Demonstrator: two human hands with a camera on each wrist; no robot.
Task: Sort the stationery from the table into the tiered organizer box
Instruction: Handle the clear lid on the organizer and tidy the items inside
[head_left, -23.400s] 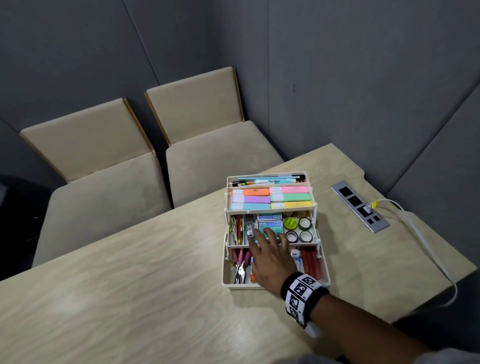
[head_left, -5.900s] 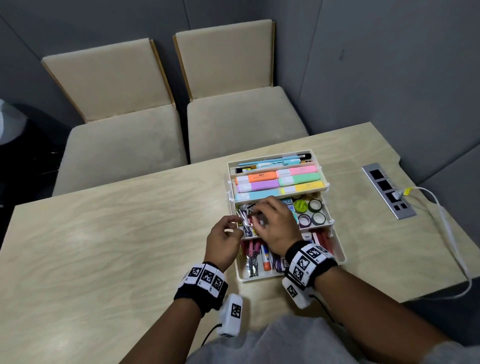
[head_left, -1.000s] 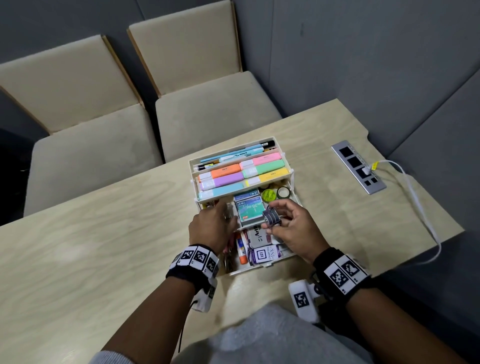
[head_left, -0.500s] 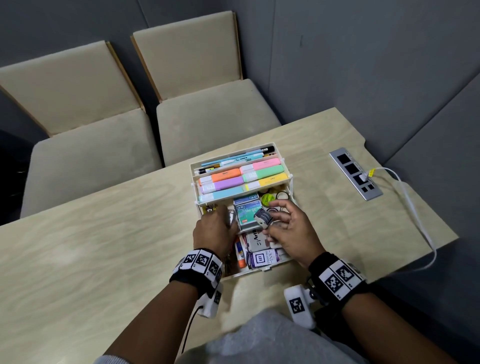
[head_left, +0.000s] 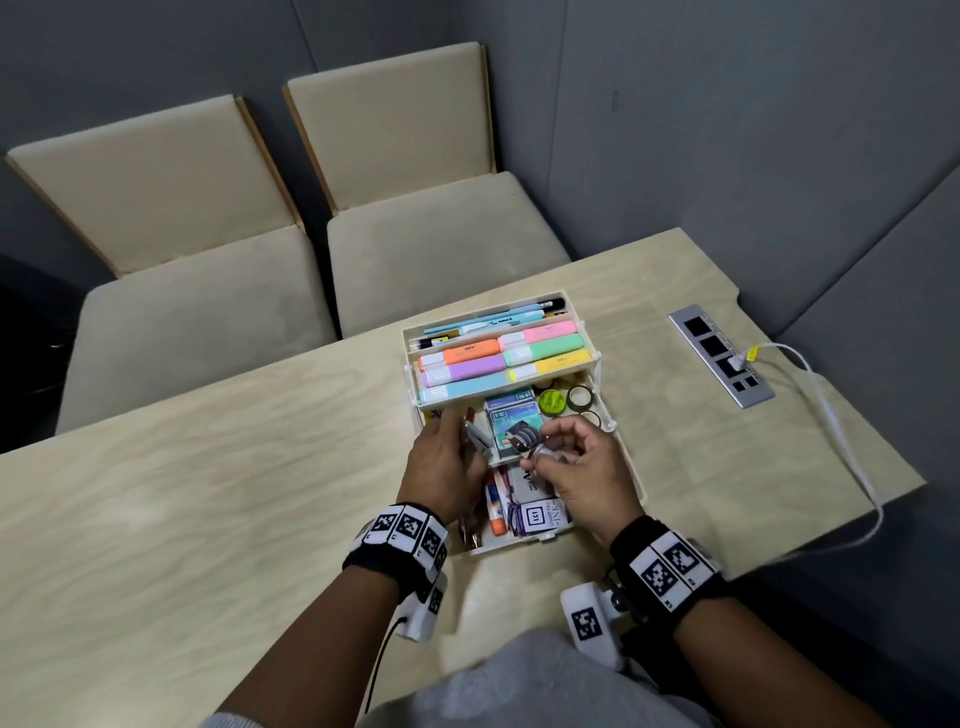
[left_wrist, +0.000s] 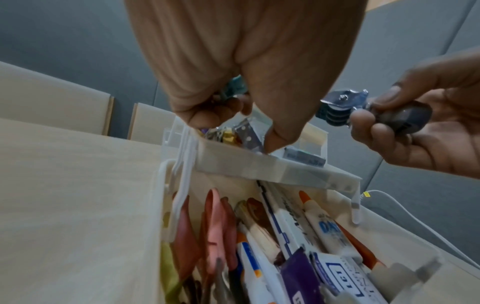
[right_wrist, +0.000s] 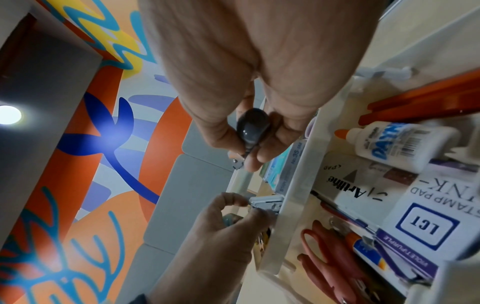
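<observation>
The white tiered organizer (head_left: 626, 457) stands open on the table. My right hand (head_left: 576, 462) pinches a date stamp (head_left: 521, 437) by its dark handle (right_wrist: 253, 127), with the metal frame and bands (left_wrist: 337, 109) hanging above the middle tier. My left hand (head_left: 444, 462) pinches a small grey stapler (head_left: 479, 441) over the left compartment of that tier (left_wrist: 259, 164), seen silver in the right wrist view (right_wrist: 265, 202). The two hands are close together and do not touch.
Pastel highlighters (head_left: 498, 358) and pens (head_left: 493, 325) fill the upper tiers, and tape rolls (head_left: 563, 400) lie at the middle right. The bottom tray holds a stamp pad box (right_wrist: 426, 224), a glue bottle (right_wrist: 397, 142) and scissors (right_wrist: 324, 242). A power strip (head_left: 719, 356) with cable lies at the right.
The stamp in my right hand has shifted a little left over the middle tier. The grey stapler now shows between my left fingers.
</observation>
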